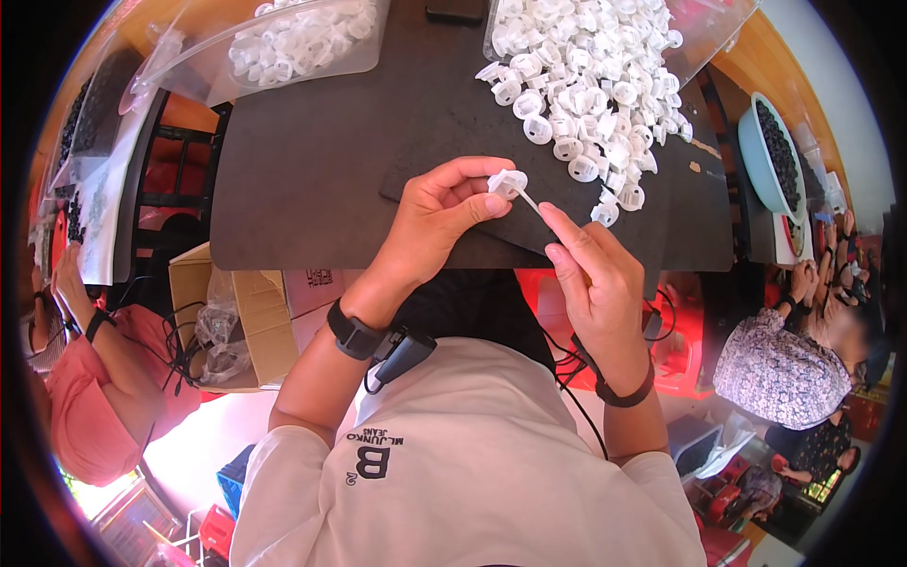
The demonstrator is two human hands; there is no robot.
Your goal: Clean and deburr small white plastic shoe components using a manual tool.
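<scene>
My left hand [439, 213] pinches a small white plastic part [507, 183] between thumb and fingertips above the table's near half. Toward it from the right reaches my right hand [600, 274], its thumb and fingers closed around a thin, pale, stick-like piece [528, 199]. The tip of that piece meets the white part; whether it is a separate tool or belongs to the part, I cannot tell. Just beyond my hands, a large heap of similar white plastic parts [590, 94] spreads over the dark table [302, 170], partly spilling from a clear tray.
A clear bin [364, 52] of white pieces stands at the far left. At the right is a light blue basin [765, 156] with black pieces. An open cardboard box [260, 321] sits below the table at left, a red stool [685, 350] at right. People work on both sides.
</scene>
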